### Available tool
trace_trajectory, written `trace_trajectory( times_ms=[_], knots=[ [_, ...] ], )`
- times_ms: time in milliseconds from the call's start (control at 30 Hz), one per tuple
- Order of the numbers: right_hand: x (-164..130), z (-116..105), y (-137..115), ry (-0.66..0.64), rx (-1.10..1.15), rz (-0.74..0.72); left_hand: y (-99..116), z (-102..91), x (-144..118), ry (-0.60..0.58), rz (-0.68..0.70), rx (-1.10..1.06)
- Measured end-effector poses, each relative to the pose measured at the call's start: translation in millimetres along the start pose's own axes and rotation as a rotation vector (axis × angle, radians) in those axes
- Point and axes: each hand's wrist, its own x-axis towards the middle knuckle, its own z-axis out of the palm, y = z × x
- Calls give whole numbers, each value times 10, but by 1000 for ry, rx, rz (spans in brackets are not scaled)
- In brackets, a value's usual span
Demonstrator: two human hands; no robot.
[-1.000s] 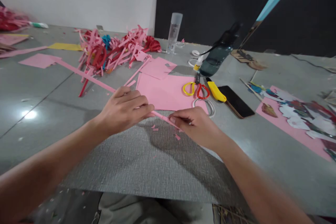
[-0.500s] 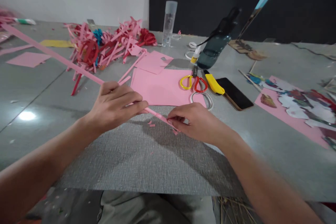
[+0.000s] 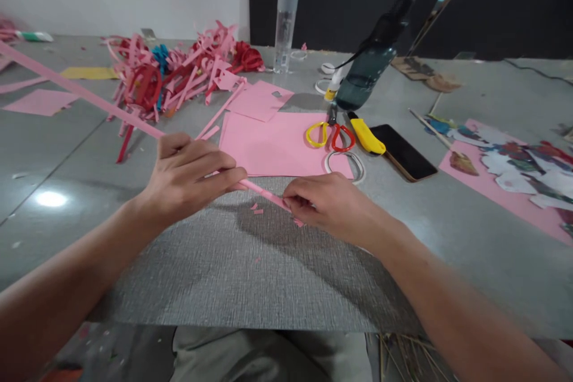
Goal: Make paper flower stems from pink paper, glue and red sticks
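**Pink strip, near end only just begun**

Both hands pinched one long pink strip [image 3: 89,96] over the grey mat [image 3: 250,274]: left hand [image 3: 188,176] closed around its middle, right hand [image 3: 324,206] fingers shut on the near tip. Judging by that tip, folding had barely started; most of the strip stretched away unworked. Finished strips lay in a pile [image 3: 179,74].

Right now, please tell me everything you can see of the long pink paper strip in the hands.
The pink paper strip is long, narrow and thin, seemingly cut from craft paper. It slants from the far left edge of the view down to the grey mat. The left hand pinches it midway; the right hand pinches its near end. Between the hands it is taut, above the mat.
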Motion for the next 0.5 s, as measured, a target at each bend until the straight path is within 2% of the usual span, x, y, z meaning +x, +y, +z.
trace_trajectory(
  times_ms=[100, 267, 367, 433, 500],
  knots=[
    [-5, -5, -8, 3, 64, 11, -7, -15, 13, 12, 9, 2],
    [-1, 20, 16, -45, 321, 93, -43, -28, -20, -52, -74, -54],
    [16, 54, 52, -31, 402, 116, -61, -5, -36, -50, -62, -91],
    [32, 81, 80, 29, 389, 120, -44, 23, -30, 0, -59, -62],
    [49, 113, 104, 125, 374, 141, 19, 51, -9, 153, -158, -24]
  ],
)
